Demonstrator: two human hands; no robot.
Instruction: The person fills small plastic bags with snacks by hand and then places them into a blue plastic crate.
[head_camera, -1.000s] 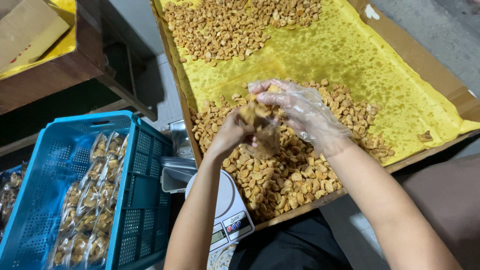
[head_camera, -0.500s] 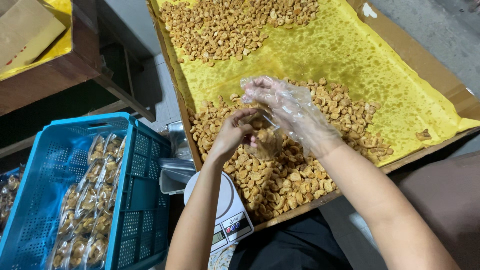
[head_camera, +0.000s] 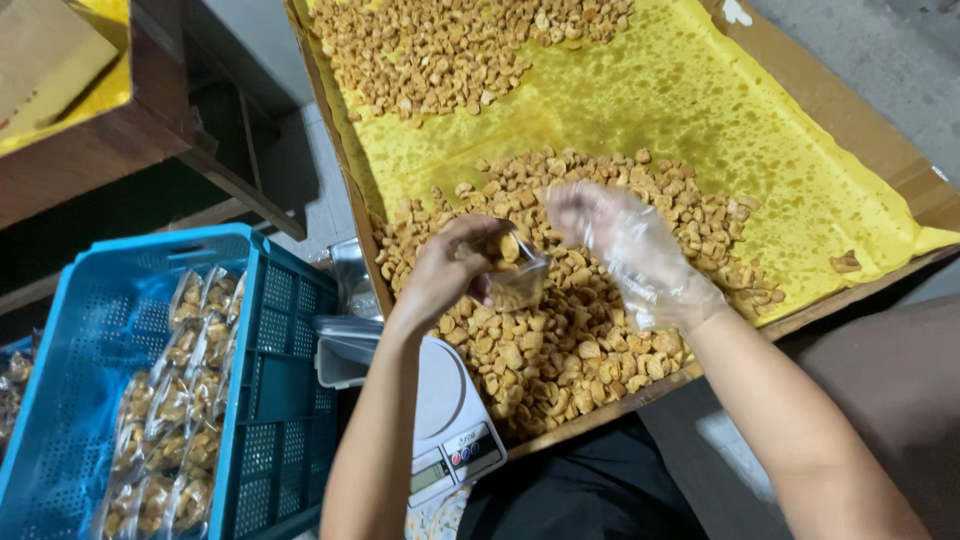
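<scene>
My left hand (head_camera: 445, 268) grips a small clear plastic bag (head_camera: 513, 270) partly filled with golden-brown snack pieces, held over a heap of the same snack pieces (head_camera: 560, 320). My right hand (head_camera: 625, 245), in a thin clear plastic glove, hovers just to the right of the bag with fingers spread and blurred; I see nothing held in it. The heap lies on yellow paper (head_camera: 700, 110) lining a wide cardboard tray (head_camera: 860, 130). A second heap of snacks (head_camera: 450, 45) lies at the tray's far end.
A small white digital scale (head_camera: 445, 430) sits below my left forearm at the tray's near edge. A blue plastic crate (head_camera: 270, 390) on the left holds several filled snack bags (head_camera: 170, 400). A wooden table (head_camera: 90, 120) stands at the upper left.
My right hand has drawn away from the bag's mouth to the right and opened its fingers. The left hand still holds the bag, shifted slightly lower.
</scene>
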